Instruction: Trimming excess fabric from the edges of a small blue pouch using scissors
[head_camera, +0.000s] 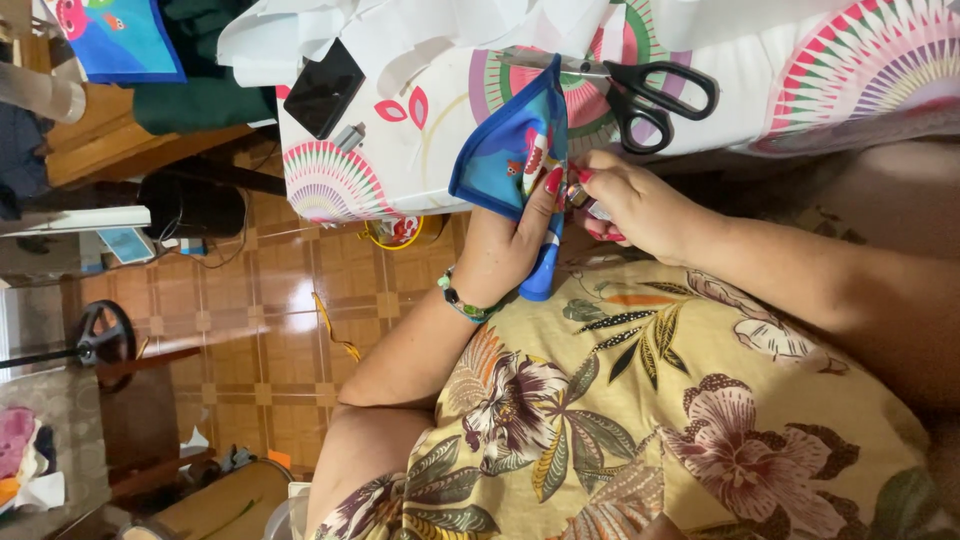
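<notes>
My left hand (505, 245), with a beaded bracelet at the wrist, grips a blue-edged piece of printed fabric (510, 150) at the table's edge. The thumb presses on the fabric's lower corner. A blue strip of the edging (540, 275) hangs down below the hand. My right hand (635, 205) is closed around a small object (585, 198) with a metallic tip, held against that same corner. I cannot tell what the object is. The two hands touch each other above my lap.
Black-handled scissors (650, 95) lie on the patterned tablecloth (400, 150) just above my hands. A black phone (322, 88) and white paper pieces (300, 35) lie farther left. Tiled floor (270, 340) and a fan base (105, 335) are at the left.
</notes>
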